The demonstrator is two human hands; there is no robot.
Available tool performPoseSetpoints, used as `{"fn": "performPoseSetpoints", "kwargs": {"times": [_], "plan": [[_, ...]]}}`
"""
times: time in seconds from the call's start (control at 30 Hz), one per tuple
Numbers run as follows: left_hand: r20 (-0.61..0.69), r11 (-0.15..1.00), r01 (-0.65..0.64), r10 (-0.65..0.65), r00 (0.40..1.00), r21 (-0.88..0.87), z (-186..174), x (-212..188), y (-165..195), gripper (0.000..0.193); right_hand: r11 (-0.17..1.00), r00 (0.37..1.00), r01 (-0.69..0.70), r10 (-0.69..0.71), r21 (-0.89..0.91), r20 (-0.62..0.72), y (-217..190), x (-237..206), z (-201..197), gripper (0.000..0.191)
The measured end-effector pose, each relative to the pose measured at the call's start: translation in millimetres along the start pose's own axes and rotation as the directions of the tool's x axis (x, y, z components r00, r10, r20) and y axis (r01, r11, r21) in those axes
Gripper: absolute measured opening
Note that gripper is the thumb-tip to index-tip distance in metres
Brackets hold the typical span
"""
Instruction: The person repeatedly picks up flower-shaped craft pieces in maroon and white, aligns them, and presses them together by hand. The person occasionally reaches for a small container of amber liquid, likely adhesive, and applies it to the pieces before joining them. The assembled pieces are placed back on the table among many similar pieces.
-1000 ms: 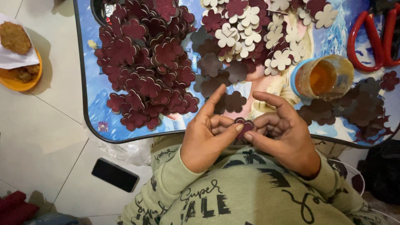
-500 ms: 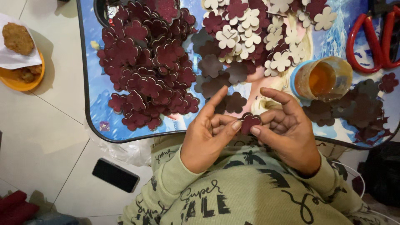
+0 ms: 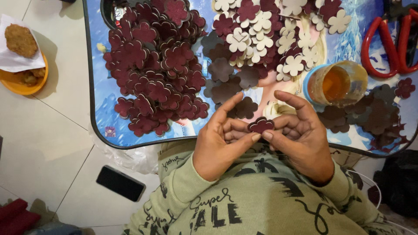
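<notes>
Maroon flower cutout (image 3: 261,125) sits pinched btwn both hands just below the table edge (image 3: 130,146), long axis running 9–3. Left hand (image 3: 220,141) at 8, right hand (image 3: 300,137) at 4; both sets of fingertips closed on it, equally near.

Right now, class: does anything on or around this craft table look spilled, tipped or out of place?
The glue jar lies tipped on its side on the table, open mouth showing, among dark flower cutouts. A phone lies on the floor.
</notes>
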State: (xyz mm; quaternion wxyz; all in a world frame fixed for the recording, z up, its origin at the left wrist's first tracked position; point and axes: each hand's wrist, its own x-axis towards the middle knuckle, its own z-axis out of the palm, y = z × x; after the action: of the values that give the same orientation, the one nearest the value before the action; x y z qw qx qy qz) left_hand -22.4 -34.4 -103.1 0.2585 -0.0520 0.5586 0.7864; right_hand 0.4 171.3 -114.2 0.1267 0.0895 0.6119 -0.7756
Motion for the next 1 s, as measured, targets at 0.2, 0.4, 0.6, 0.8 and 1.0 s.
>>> {"fn": "performPoseSetpoints", "kwargs": {"times": [0.2,0.4,0.6,0.8,1.0], "plan": [[-0.001,0.999,0.012,-0.012,1.0,0.036,-1.1,-0.2,1.1,0.084,1.0,0.999,0.029,-0.028,-0.012,0.029,-1.6,-0.2,2.3,0.079],[0.024,0.997,0.029,-0.03,0.999,0.07,2.4,0.8,0.3,0.084,0.999,0.999,0.032,-0.032,0.003,-0.015,1.2,-1.2,3.1,0.074],[0.032,0.998,0.033,-0.035,0.999,0.049,2.0,1.8,1.2,0.084,0.999,0.999,0.042,-0.042,0.022,-0.029,5.5,-1.4,2.9,0.072],[0.029,0.997,0.043,-0.044,0.999,0.061,0.5,1.5,1.0,0.084,0.998,0.998,0.055,-0.055,0.012,-0.028,5.1,-2.0,2.4,0.071],[0.083,0.998,0.037,-0.041,0.996,0.046,-4.2,1.2,-2.4,0.091,0.997,0.997,0.067,-0.068,-0.027,-0.047,3.1,1.0,4.5,0.071]]}}
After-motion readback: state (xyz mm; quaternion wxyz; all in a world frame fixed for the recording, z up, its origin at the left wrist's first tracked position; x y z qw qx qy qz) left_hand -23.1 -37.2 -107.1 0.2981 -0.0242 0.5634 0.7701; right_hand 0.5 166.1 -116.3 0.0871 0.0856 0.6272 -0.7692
